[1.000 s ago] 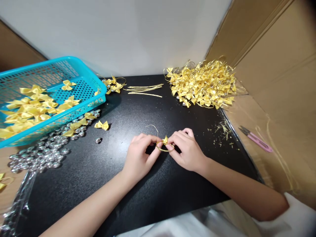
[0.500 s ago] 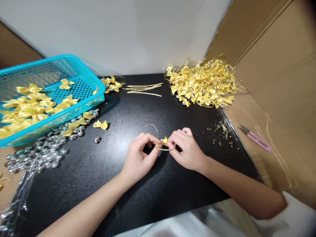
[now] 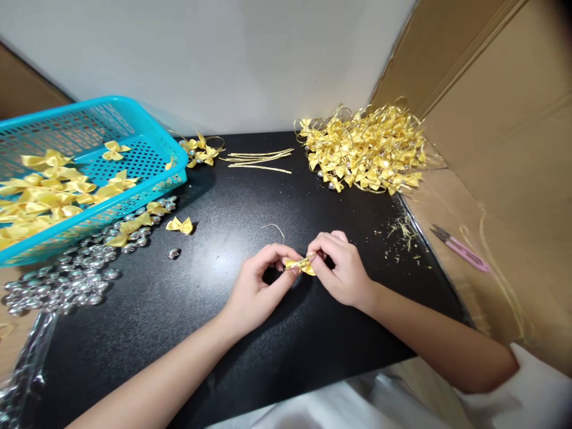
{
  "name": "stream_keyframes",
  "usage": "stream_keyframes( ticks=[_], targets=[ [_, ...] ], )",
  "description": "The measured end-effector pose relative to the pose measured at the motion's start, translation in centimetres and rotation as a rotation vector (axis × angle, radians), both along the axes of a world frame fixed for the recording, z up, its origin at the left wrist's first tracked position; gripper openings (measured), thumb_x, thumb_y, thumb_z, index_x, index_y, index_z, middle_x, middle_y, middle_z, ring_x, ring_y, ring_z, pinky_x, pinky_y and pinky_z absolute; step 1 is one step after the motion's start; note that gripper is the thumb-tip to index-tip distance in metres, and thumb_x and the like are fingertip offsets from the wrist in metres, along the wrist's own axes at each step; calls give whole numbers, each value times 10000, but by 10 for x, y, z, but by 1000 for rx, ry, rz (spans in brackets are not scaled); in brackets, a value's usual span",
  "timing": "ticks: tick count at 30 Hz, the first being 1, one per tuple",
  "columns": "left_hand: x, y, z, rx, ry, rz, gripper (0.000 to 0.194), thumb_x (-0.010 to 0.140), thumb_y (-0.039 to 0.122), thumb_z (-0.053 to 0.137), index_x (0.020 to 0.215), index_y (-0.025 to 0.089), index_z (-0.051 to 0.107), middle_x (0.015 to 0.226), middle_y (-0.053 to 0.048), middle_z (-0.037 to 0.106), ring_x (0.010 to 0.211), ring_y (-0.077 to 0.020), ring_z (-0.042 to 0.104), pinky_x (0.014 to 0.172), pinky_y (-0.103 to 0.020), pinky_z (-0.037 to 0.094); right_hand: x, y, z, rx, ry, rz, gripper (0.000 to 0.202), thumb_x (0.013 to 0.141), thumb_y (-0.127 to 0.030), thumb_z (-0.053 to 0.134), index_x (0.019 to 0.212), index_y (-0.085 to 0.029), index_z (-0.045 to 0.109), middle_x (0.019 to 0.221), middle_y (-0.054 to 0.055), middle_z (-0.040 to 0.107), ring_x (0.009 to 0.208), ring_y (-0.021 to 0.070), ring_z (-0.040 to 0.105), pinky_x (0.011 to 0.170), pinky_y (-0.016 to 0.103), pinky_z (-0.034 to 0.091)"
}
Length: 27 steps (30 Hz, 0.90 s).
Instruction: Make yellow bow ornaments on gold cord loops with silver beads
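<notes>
My left hand (image 3: 263,280) is closed in a pinch on a yellow ribbon bow (image 3: 306,268) over the middle of the black table. A gold cord (image 3: 300,262) lies across the bow. My right hand (image 3: 337,268) pinches the right end of that cord, its fingertips close against the bow. A thin thread (image 3: 277,230) curls up behind the left fingers. To the left on the table are a loose yellow bow (image 3: 180,226) and a single silver bead (image 3: 174,254). My fingers partly hide the bow and cord.
A turquoise basket (image 3: 156,128) of yellow bows stands at the left, with many silver beads (image 3: 84,271) beside it. Gold cords (image 3: 260,158) lie at the back. A heap of corded bows (image 3: 364,149) fills the back right, near pink-handled snips (image 3: 465,250) and thread scraps (image 3: 404,232).
The bow has turned between my fingers, and the cord that looped in front now lies straight across it. My right hand has shifted slightly. The view has moved a little.
</notes>
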State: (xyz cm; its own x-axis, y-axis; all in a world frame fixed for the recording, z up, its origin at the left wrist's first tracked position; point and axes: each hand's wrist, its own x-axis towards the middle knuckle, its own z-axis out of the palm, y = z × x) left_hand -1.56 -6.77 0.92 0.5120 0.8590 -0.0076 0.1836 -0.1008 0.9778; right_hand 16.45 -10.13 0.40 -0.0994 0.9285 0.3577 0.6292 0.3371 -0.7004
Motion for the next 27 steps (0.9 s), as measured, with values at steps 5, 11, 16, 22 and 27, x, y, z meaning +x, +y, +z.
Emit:
stream_keyframes(
  ticks=[5,11,16,22,27],
  targets=[
    [2,-3,-1,-97,-90,-41,54,863,219,623,909,203,649,818,-13,646,749,-139,561,696,-259,449,0,2,2,-61,83,12,161,878,-172,501,721,-197,524,646,-36,580,594,118,516,700,300,344],
    [4,-4,0,-236,-189,-62,67,849,246,656,893,195,658,783,-12,652,719,-135,577,674,-247,470,1,2,4,-116,157,25,207,872,-188,515,669,-186,553,601,-37,586,581,109,513,676,278,371],
    [5,0,2,-256,-159,-137,134,847,285,662,912,202,743,842,-48,713,784,-175,631,735,-289,505,3,7,5,-253,243,88,189,844,-196,592,657,-177,609,589,-32,589,578,105,505,637,256,394],
    [10,9,-1,-230,-112,-177,199,846,300,656,997,250,776,873,-56,741,809,-189,659,750,-313,526,26,11,22,-486,294,98,110,833,-201,628,758,-168,701,647,-19,648,566,101,533,535,222,400],
    [24,13,-3,-180,-90,-149,204,848,308,653,1001,266,781,941,-66,749,887,-212,663,808,-345,524,97,-34,28,-119,-170,-575,129,864,-271,608,862,-190,708,800,47,694,692,170,597,646,302,465]
  ],
)
